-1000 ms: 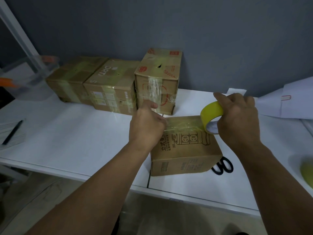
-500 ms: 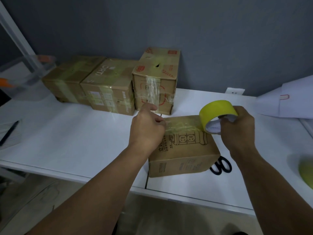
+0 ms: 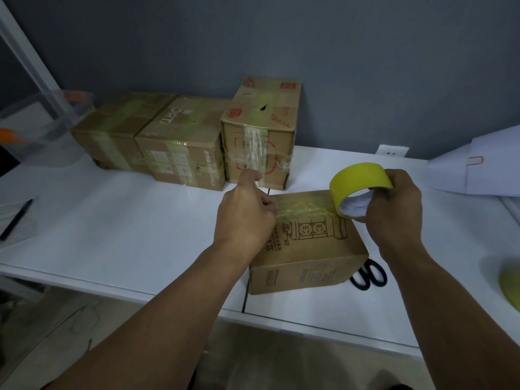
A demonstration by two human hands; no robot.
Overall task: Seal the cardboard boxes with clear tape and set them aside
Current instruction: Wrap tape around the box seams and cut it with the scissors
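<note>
A cardboard box (image 3: pixel 315 249) printed with a socket drawing lies on the white table (image 3: pixel 118 237) in front of me. A strip of clear tape (image 3: pixel 304 209) runs across its top. My left hand (image 3: pixel 244 215) presses the tape's left end onto the box's left edge, fingers curled. My right hand (image 3: pixel 394 212) grips the yellow tape roll (image 3: pixel 357 181) above the box's right end, with the strip stretched from it. Three taped boxes stand at the back: one at left (image 3: pixel 112 136), a middle one (image 3: pixel 183 147), a taller one (image 3: pixel 261 130).
Black scissors (image 3: pixel 368 274) lie right of the box, partly behind it. A clear plastic container (image 3: pixel 42 130) stands far left, a pen on paper (image 3: pixel 17 220) at the left edge. White papers (image 3: pixel 484 164) sit far right, a yellowish object (image 3: pixel 510 282) at the right edge.
My right hand has lifted the tape roll up and to the right, drawing the strip further across the box top. My left hand stays at the left end.
</note>
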